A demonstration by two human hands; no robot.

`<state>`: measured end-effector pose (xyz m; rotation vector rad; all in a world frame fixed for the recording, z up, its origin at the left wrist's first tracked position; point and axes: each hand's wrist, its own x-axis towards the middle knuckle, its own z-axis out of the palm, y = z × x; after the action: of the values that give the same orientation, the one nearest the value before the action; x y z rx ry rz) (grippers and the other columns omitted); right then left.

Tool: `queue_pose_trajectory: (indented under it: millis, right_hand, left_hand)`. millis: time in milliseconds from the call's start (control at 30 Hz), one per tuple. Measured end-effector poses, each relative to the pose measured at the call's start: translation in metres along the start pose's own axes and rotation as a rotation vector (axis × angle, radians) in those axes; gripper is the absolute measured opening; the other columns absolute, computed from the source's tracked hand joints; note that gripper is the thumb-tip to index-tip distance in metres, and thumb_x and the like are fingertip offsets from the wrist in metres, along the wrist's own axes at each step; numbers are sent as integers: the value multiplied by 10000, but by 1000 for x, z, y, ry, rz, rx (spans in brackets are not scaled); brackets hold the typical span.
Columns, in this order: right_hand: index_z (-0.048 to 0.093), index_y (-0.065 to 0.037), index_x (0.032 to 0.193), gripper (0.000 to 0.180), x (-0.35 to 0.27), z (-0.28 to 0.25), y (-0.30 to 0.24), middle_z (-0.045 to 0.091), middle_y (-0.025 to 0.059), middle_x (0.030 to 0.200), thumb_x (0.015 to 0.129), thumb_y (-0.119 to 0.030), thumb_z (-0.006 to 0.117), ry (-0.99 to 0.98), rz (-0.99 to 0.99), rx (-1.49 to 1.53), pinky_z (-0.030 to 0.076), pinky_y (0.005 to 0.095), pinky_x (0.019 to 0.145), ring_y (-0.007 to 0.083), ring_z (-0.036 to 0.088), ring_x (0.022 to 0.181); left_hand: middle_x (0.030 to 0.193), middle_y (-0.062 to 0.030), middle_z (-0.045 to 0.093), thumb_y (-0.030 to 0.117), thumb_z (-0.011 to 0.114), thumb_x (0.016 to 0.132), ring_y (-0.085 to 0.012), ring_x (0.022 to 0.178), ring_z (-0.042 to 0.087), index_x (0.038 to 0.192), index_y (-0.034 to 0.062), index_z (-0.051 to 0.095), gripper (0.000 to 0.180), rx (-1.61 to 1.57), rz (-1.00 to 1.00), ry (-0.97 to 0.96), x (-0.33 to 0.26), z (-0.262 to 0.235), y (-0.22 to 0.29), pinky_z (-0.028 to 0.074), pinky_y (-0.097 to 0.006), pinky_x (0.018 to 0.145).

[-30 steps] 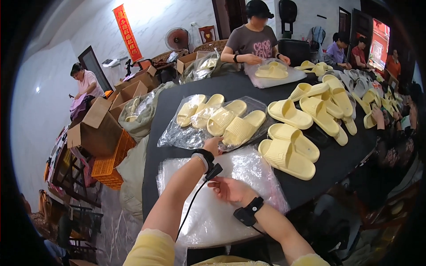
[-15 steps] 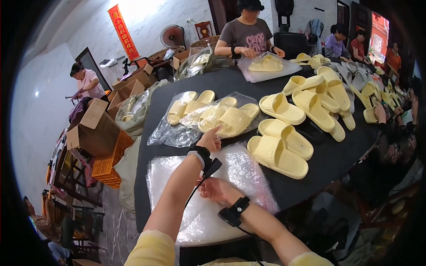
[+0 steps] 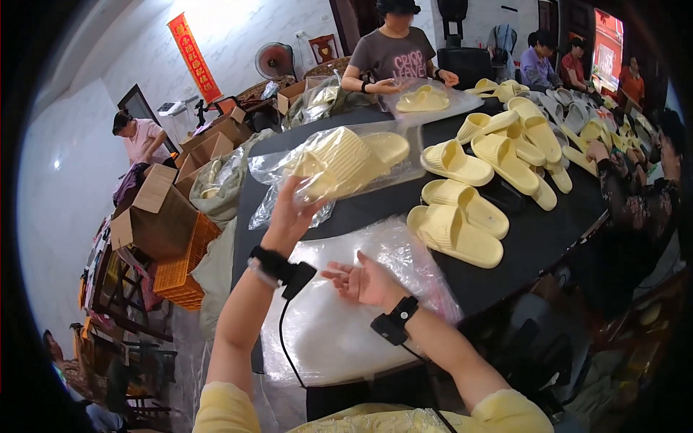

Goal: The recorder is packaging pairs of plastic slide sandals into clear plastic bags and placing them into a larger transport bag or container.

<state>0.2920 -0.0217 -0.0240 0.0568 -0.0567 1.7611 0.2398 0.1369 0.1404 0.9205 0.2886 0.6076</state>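
My left hand [image 3: 290,220] is closed on the near edge of a clear plastic bag with pale yellow ribbed slippers [image 3: 343,162] inside. It holds them tilted above the black tabletop; crinkled plastic shows below them, and whatever else lies there is mostly hidden. My right hand [image 3: 368,281] is empty, palm up with fingers spread, over a stack of flat clear plastic bags [image 3: 325,346]. To the right of the stack, a loose pair of yellow slippers [image 3: 455,234] rests on the table.
A heap of yellow slippers [image 3: 516,148] lies at the right, with grey ones behind. Across the table a person [image 3: 397,58] has a bagged pair on more bags. Left of the table stand a stuffed sack [image 3: 216,191], cardboard boxes [image 3: 155,216] and an orange crate [image 3: 189,267].
My left hand has gripped the bagged slippers and raised them leftward off the table. My right hand has turned palm up and opened. The person opposite has lifted their hands from their bagged pair.
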Motion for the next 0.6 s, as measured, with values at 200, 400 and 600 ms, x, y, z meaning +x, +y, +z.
queue_pose_trajectory:
  millis: [200,400,600]
  right_hand:
    - [316,2,1341,595,-13,19,13,438,183,1309,914,-369,503,35,-437,-562,423,422,935,252,552,1034]
    - [321,-3,1338,585,32,74,-2,431,173,1319,922,-384,472,149,-462,-773,387,430,966,259,507,1086]
    - [328,-8,1336,575,68,110,-5,423,160,1331,931,-403,435,259,-466,-1033,343,440,1002,268,454,1149]
  left_hand:
    - [1080,-104,572,226,572,855,-262,1050,543,1012,47,577,238,-94,-230,71,-135,-77,20,501,-390,811]
    - [1100,-125,581,208,614,861,-196,958,587,1145,-34,498,391,345,-465,190,-236,-125,-15,516,-324,780]
    - [976,-131,629,149,615,866,-147,837,615,1130,-61,464,370,407,-216,319,-270,-156,-21,520,-256,712]
